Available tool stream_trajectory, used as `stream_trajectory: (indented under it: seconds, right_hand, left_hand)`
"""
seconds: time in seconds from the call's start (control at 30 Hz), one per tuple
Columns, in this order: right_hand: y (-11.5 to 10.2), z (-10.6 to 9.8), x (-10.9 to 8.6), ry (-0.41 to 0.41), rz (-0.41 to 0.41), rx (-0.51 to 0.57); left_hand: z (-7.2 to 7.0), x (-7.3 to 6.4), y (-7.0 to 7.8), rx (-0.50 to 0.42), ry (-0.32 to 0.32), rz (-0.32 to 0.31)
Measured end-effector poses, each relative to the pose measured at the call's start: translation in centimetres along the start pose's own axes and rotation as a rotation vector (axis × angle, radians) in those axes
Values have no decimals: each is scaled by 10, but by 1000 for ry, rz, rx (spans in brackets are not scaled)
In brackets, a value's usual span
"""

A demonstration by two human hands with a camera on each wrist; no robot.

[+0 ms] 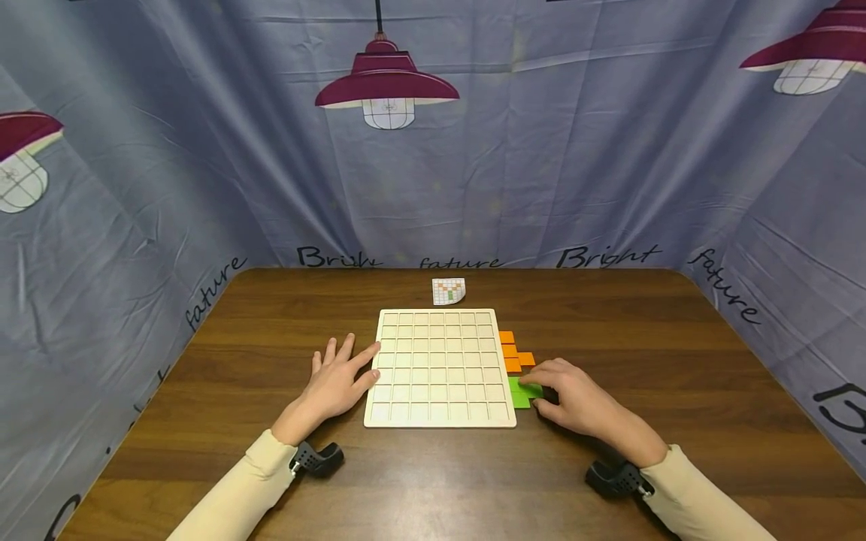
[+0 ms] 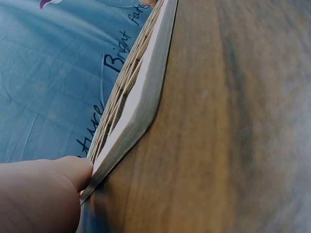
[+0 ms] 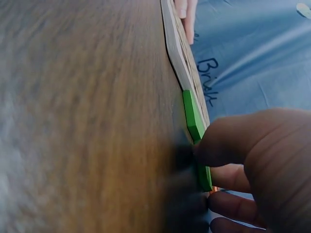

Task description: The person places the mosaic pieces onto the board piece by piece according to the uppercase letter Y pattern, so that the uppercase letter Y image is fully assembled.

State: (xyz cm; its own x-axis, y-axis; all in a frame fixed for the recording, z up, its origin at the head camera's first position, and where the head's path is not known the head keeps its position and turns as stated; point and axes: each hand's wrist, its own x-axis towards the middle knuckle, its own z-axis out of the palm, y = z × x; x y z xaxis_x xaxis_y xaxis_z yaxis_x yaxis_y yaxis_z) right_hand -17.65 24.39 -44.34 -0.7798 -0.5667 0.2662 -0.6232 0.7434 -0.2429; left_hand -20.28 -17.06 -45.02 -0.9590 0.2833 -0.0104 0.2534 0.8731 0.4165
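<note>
A pale wooden board (image 1: 440, 370) with a grid of square recesses lies on the table. My left hand (image 1: 336, 379) rests at its left side, fingers spread, with index finger and thumb touching the edge; the thumb also shows against the rim in the left wrist view. Flat against the board's right edge lies a green block piece (image 1: 518, 394) made of squares. My right hand (image 1: 573, 394) has its thumb and index finger on either side of this piece, pinching it, as the right wrist view shows. Just behind it is an orange block piece (image 1: 510, 351), also beside the board.
Behind the board lies a small paper card (image 1: 449, 291) printed with a grid and orange and green squares, one corner curling. The brown wooden table (image 1: 433, 481) runs back to a grey-blue curtain (image 1: 541, 180) with printed lamps and lettering.
</note>
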Motion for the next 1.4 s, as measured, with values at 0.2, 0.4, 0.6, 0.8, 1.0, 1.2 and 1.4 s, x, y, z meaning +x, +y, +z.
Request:
stream_trajectory:
  seconds: [0.2, 0.4, 0.6, 0.8, 1.0, 1.2, 1.4]
  right_hand:
    - [1, 0, -1, 23, -50, 5]
    - [1, 0, -1, 35, -68, 0]
    - [1, 0, -2, 32, -77, -15]
    - [-1, -1, -1, 17, -63, -13]
    - [-1, -1, -1, 11, -42, -12]
    - [-2, -5, 2, 32, -47, -19]
    - [-4, -11, 9, 43, -24, -27]
  left_hand:
    - [1, 0, 0, 2, 7, 4]
    - [1, 1, 0, 4, 5, 1]
    - [1, 0, -1, 0, 0, -6]
    - [1, 0, 0, -3, -5, -8]
    - [0, 0, 0, -5, -3, -6]
    - [-1, 0, 0, -3, 3, -4]
    - [-1, 0, 0, -4, 2, 0]
